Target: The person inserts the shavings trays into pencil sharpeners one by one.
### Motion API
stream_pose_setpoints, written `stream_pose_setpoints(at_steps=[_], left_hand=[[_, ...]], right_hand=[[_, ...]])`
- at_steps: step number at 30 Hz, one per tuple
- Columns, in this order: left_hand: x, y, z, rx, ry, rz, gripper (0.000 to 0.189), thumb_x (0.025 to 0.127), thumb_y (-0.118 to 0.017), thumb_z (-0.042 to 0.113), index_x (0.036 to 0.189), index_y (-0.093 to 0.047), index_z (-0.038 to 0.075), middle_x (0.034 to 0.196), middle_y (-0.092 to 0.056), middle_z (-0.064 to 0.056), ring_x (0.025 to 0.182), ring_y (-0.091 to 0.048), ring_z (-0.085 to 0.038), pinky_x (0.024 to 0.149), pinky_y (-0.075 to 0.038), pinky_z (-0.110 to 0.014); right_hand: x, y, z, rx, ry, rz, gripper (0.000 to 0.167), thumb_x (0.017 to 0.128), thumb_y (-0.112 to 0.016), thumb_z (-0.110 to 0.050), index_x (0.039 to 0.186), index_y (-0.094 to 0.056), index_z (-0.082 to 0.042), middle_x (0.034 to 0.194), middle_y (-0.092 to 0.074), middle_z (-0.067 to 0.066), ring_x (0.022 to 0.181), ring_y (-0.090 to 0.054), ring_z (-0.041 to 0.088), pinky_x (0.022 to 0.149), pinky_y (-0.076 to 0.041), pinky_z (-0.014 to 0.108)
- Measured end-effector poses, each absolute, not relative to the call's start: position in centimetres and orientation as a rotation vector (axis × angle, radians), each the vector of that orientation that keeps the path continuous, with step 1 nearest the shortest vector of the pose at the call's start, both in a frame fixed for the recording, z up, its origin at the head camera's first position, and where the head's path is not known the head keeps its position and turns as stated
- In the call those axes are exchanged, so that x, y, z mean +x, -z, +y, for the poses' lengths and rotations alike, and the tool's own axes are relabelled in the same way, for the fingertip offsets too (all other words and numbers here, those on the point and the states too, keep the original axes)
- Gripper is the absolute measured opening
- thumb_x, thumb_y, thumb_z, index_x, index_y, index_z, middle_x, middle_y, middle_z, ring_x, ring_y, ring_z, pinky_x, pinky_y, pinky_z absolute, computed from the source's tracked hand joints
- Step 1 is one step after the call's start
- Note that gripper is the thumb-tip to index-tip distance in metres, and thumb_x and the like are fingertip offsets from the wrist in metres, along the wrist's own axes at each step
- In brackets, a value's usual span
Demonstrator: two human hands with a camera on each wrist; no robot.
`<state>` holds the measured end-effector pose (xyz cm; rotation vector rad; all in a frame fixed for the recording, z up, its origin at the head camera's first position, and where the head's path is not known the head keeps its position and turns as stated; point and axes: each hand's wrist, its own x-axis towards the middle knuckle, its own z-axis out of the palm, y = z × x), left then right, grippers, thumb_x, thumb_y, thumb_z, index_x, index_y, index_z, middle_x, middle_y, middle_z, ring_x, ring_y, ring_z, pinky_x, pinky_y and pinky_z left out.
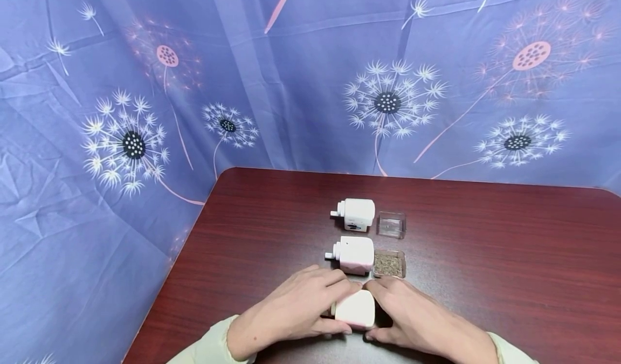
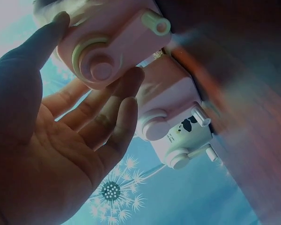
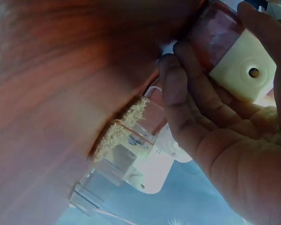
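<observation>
Closest to the person, a white and pink hand-crank pencil sharpener (image 1: 356, 308) lies between both hands. The left hand (image 1: 303, 303) grips its crank side, thumb along the near edge and fingers along the far edge. From the other side the right hand (image 1: 412, 311) holds it with bent fingers and thumb. The left wrist view shows its round crank hub and handle knob (image 2: 155, 22). In the right wrist view a pencil hole shows in its cream face (image 3: 241, 70), beside a clear drawer (image 3: 214, 35).
Two more crank sharpeners, a middle one (image 1: 356, 254) and a far one (image 1: 359, 213), line up beyond the hands. Right of them sit a clear drawer of shavings (image 1: 390, 264) and another clear drawer (image 1: 392, 225). A dandelion-print curtain (image 1: 310, 83) hangs behind the dark red table (image 1: 485, 256).
</observation>
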<state>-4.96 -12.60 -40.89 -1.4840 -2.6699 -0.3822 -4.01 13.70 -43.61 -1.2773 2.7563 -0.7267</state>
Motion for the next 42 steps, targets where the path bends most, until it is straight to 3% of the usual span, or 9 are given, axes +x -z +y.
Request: stream_pose_setpoints(at_steps=[5, 9, 12, 17, 21, 29, 36, 42], left_hand=[[-5.1, 40.7, -12.8, -1.494, 0.406, -2.686, 0.066, 0.091, -0.074, 0.063, 0.142, -0.062, 0.023, 0.119, -0.066, 0.013, 0.106, -0.063, -0.005, 0.095, -0.052, -0.029], [-5.5, 40.4, -13.0, -1.475, 0.464, -2.669, 0.066, 0.095, -0.068, 0.065, 0.144, -0.062, 0.022, 0.125, -0.068, 0.012, 0.109, -0.063, -0.004, 0.095, -0.052, -0.030], [-5.9, 40.0, -13.3, -1.437, 0.488, -2.655, 0.064, 0.098, -0.066, 0.064, 0.145, -0.063, 0.021, 0.127, -0.069, 0.011, 0.113, -0.064, -0.005, 0.097, -0.052, -0.030], [-6.9, 39.1, -13.8, -1.337, 0.497, -2.655, 0.056, 0.100, -0.067, 0.060, 0.140, -0.066, 0.020, 0.123, -0.070, 0.011, 0.109, -0.066, -0.007, 0.097, -0.053, -0.031], [-7.8, 38.7, -14.1, -1.237, 0.503, -2.653, 0.054, 0.097, -0.072, 0.058, 0.136, -0.067, 0.020, 0.123, -0.069, 0.011, 0.111, -0.067, -0.009, 0.097, -0.054, -0.033], [-9.8, 38.8, -13.9, -1.151, 0.539, -2.685, 0.058, 0.095, -0.075, 0.057, 0.140, -0.065, 0.022, 0.130, -0.066, 0.010, 0.117, -0.065, -0.009, 0.101, -0.054, -0.035], [-11.2, 39.6, -13.1, -1.167, 0.514, -2.751, 0.065, 0.094, -0.073, 0.061, 0.145, -0.063, 0.022, 0.135, -0.065, 0.010, 0.120, -0.064, -0.008, 0.104, -0.052, -0.036], [-11.9, 40.4, -12.6, -1.189, 0.496, -2.816, 0.068, 0.095, -0.071, 0.063, 0.147, -0.062, 0.022, 0.138, -0.065, 0.010, 0.122, -0.064, -0.009, 0.105, -0.051, -0.037]], right_hand=[[-4.0, 42.9, 14.5, -1.273, 0.746, 2.771, 0.063, 0.077, -0.094, -0.043, 0.123, -0.065, -0.011, 0.112, -0.069, -0.006, 0.103, -0.067, 0.012, 0.086, -0.060, 0.037], [-4.4, 42.1, 15.5, -1.270, 0.786, 2.778, 0.066, 0.079, -0.094, -0.042, 0.129, -0.065, -0.010, 0.110, -0.071, -0.006, 0.101, -0.068, 0.012, 0.086, -0.061, 0.038], [-4.9, 41.5, 16.3, -1.227, 0.789, 2.813, 0.061, 0.079, -0.094, -0.042, 0.126, -0.067, -0.013, 0.103, -0.070, -0.010, 0.095, -0.067, 0.009, 0.080, -0.061, 0.036], [-5.7, 40.8, 18.0, -1.183, 0.717, 2.948, 0.057, 0.079, -0.093, -0.043, 0.120, -0.070, -0.013, 0.104, -0.070, -0.006, 0.094, -0.069, 0.011, 0.079, -0.061, 0.037], [-6.7, 40.5, 19.1, -1.207, 0.700, 3.037, 0.063, 0.075, -0.096, -0.040, 0.125, -0.070, -0.012, 0.110, -0.071, -0.005, 0.097, -0.070, 0.012, 0.083, -0.061, 0.038], [-8.5, 40.2, 20.0, -1.229, 0.709, 3.048, 0.067, 0.071, -0.099, -0.037, 0.127, -0.069, -0.016, 0.108, -0.062, -0.014, 0.089, -0.060, 0.002, 0.075, -0.057, 0.030], [-9.5, 40.6, 19.9, -1.157, 0.670, 3.020, 0.071, 0.070, -0.100, -0.036, 0.129, -0.069, -0.011, 0.107, -0.060, -0.011, 0.086, -0.057, 0.005, 0.074, -0.054, 0.029], [-9.7, 41.2, 19.9, -1.093, 0.645, 2.973, 0.074, 0.070, -0.100, -0.037, 0.131, -0.069, -0.010, 0.110, -0.062, -0.007, 0.091, -0.063, 0.010, 0.081, -0.058, 0.035]])
